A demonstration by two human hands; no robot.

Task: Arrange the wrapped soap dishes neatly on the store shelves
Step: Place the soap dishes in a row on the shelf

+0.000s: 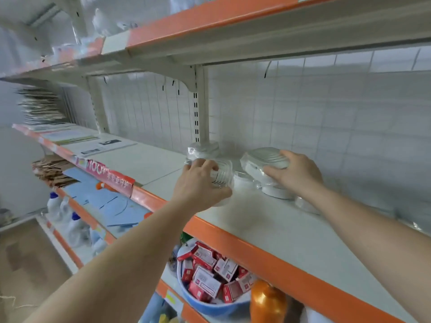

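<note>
Several white soap dishes in clear wrap stand on the white shelf [268, 220] with the orange front edge. My left hand [200, 180] grips one wrapped dish [222, 176] near the shelf's middle, fingers curled over its top. My right hand [295, 172] holds a second wrapped dish [263, 159], tilted, above its round white base [277, 191]. Another wrapped dish [201, 150] sits behind my left hand against the upright post. One more white piece [305, 205] lies under my right forearm, partly hidden.
A wire-grid back wall [326, 113] closes the shelf behind the dishes. Papers [98, 142] lie on the shelf's left end. Below, a blue bowl [210, 308] holds several red boxes, beside an orange bottle [268, 301]. Detergent bottles [74, 220] stand lower left.
</note>
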